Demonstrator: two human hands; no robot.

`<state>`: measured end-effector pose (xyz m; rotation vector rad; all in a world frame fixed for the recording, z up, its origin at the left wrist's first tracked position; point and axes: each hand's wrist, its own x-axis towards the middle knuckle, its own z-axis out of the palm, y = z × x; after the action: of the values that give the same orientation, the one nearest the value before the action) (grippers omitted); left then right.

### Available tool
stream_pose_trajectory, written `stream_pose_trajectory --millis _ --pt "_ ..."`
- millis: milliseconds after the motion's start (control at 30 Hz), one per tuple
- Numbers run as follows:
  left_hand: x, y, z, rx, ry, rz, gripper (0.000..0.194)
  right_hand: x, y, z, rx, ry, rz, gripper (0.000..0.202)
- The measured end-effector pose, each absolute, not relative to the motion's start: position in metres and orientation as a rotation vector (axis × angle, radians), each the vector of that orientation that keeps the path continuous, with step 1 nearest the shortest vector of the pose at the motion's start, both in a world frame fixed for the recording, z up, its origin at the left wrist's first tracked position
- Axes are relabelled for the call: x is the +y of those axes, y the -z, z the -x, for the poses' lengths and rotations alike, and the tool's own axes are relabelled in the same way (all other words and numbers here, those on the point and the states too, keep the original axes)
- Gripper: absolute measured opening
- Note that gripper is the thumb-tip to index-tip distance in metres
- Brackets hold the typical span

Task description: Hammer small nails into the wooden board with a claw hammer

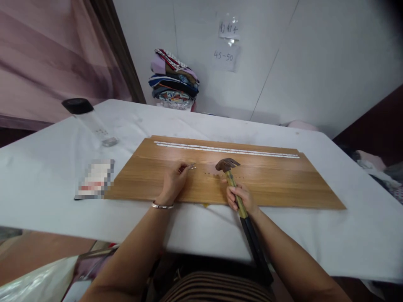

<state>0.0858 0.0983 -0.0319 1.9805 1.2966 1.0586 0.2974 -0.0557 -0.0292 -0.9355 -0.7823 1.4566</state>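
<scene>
My left hand [176, 177] is closed, pinching a few thin silvery nails [192, 167] whose ends stick out to the right, just above the wooden board [135, 176]. In my right hand [241, 197] is a claw hammer [241, 206], gripped around the wooden part of its handle. Its rusty head points away from me over the board, and the black grip reaches back towards my body. A row of small dark marks [209, 173] runs along the board between and beyond my hands; I cannot tell whether they are nail heads or holes.
Two white strips with markings [226, 150] lie along the board's far side. On the white-covered table [40, 184], a clear bottle with a black cap [94, 126] and a blurred-out flat object [96, 180] are at left. Folded cloths [174, 79] are stacked near the wall.
</scene>
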Motion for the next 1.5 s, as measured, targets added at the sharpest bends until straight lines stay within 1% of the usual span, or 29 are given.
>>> stream_pose_trajectory --millis 133,267,400,567,800,967,1100,1300,1500 --pt "0.096 0.035 -0.087 1.197 -1.028 -2.014 0.021 -0.054 0.031 -0.297 -0.777 -1.445 0.945 0.036" --pt "0.095 0.036 -0.097 1.158 -1.052 -1.914 0.02 -0.053 0.03 -0.296 -0.78 -1.45 0.975 0.034" --pt "0.094 0.023 -0.119 1.026 -1.077 -1.757 0.023 -0.052 0.03 -0.294 -0.803 -1.41 1.015 0.033" --pt "0.102 0.008 -0.148 1.039 -1.074 -1.681 0.022 -0.049 0.034 -0.295 -0.831 -1.365 1.024 0.031" --pt "0.108 0.028 -0.144 1.102 -1.042 -1.859 0.018 -0.049 0.036 -0.296 -0.821 -1.375 1.055 0.034" --pt "0.105 0.028 -0.134 1.118 -1.022 -1.985 0.016 -0.05 0.032 -0.294 -0.81 -1.346 1.095 0.034" --pt "0.105 0.028 -0.136 1.152 -1.001 -1.958 0.014 -0.052 0.023 -0.289 -0.812 -1.337 1.108 0.033" --pt "0.108 0.033 -0.138 1.106 -1.024 -1.897 0.014 -0.052 0.002 -0.277 -0.822 -1.364 1.016 0.031" --pt "0.111 0.04 -0.141 1.077 -1.087 -1.782 0.017 -0.052 0.008 -0.272 -0.738 -1.415 1.034 0.031"
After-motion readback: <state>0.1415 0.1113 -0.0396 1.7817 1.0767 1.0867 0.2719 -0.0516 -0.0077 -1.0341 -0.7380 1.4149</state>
